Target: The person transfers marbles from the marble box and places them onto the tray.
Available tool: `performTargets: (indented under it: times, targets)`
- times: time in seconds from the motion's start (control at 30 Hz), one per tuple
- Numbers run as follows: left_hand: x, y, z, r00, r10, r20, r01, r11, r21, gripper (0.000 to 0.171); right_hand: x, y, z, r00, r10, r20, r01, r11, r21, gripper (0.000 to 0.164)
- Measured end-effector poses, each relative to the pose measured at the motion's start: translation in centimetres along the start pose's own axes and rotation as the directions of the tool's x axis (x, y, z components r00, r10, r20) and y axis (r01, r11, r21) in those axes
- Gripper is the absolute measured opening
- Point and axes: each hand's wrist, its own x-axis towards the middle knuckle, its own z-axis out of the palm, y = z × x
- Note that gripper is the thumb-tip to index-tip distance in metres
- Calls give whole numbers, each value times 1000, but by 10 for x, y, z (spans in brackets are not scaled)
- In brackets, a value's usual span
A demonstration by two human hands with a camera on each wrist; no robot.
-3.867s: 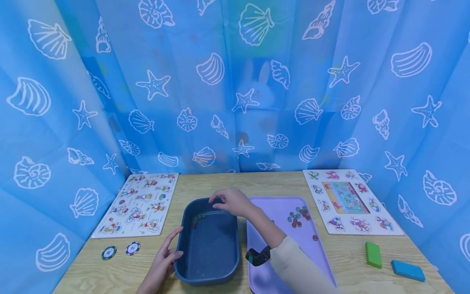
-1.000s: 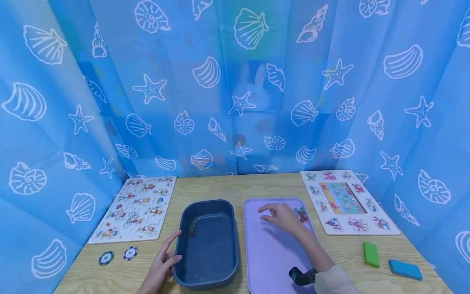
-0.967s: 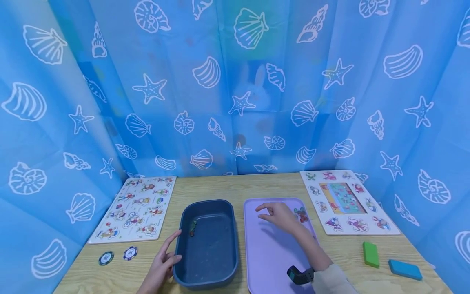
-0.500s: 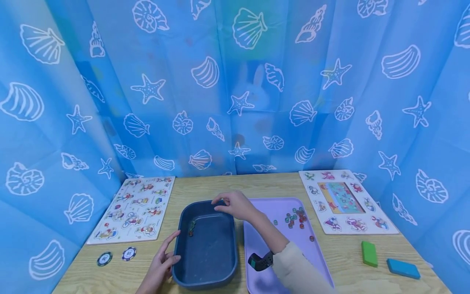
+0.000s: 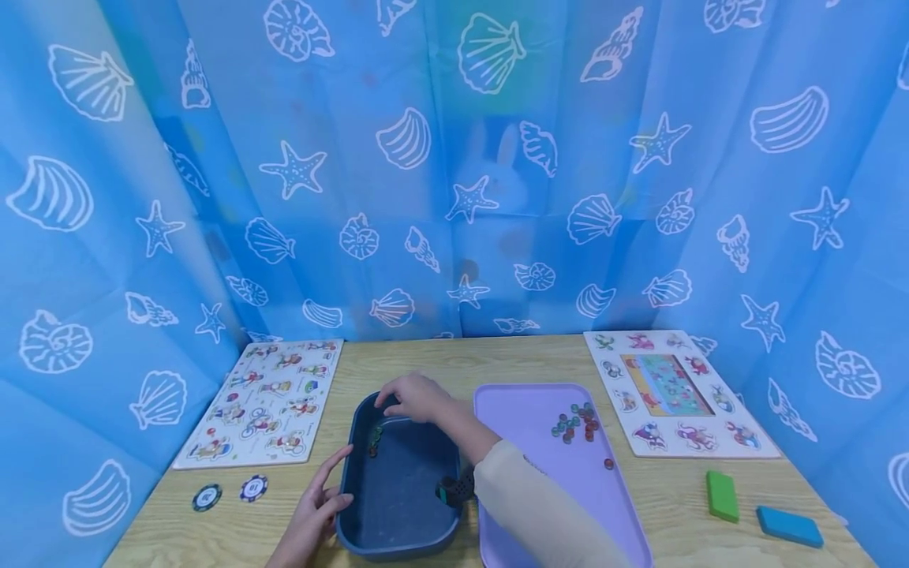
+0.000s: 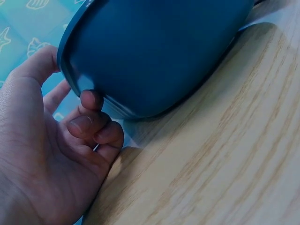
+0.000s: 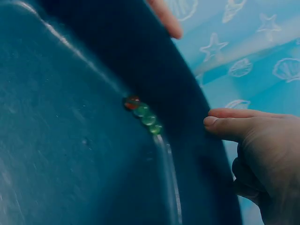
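Note:
My left hand (image 5: 312, 509) rests against the left side of a dark blue basin (image 5: 401, 547), index finger and thumb spread along its rim. In the left wrist view the fingertips (image 6: 92, 100) lie right at that rim. My right hand (image 5: 415, 397) hangs over the basin's far side. Its thumb and index fingertips are close together in the right wrist view, and I cannot tell whether something small is between them. Several glass marbles (image 7: 148, 119), green ones and a reddish one, lie in a row along the basin's inner wall.
Right of the basin lies a lilac tray (image 5: 497, 394) with several green and red marbles (image 5: 575, 422) and a lone red marble (image 5: 608, 464). Picture puzzle boards (image 5: 266, 402) (image 5: 667, 394) lie left and right. Two poker chips (image 5: 253, 487), a green block (image 5: 722, 495) and a blue block (image 5: 790, 526) are around.
My right hand has gone left from over the tray to over the basin. A green marble, apart on the tray half a second ago, no longer shows there. The left hand stays put.

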Motion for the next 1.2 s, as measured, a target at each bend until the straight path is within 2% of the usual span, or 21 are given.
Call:
performTargets:
  times: [0.3,0.6,0.8,1.03,1.2]
  targets:
    - [1,-2,-2,1000,-9,19,9,1000,-5,64,7,-4,25,986,103,128,-98,994,-40,24]
    - [2,-2,-3,1000,4,28,-3,1000,-14,65,8,-3,34,983,122,136,-111,990,-91,26]
    - [3,-4,-2,999,15,35,-14,1000,-24,64,6,1,38,981,133,141,-122,989,-87,17]
    - [2,-4,-2,999,25,38,-25,1000,-18,64,0,2,28,987,107,121,-100,993,-56,12]
    - [2,-5,-3,999,23,24,-22,1000,-9,63,-10,-1,7,999,37,29,-37,999,2,13]
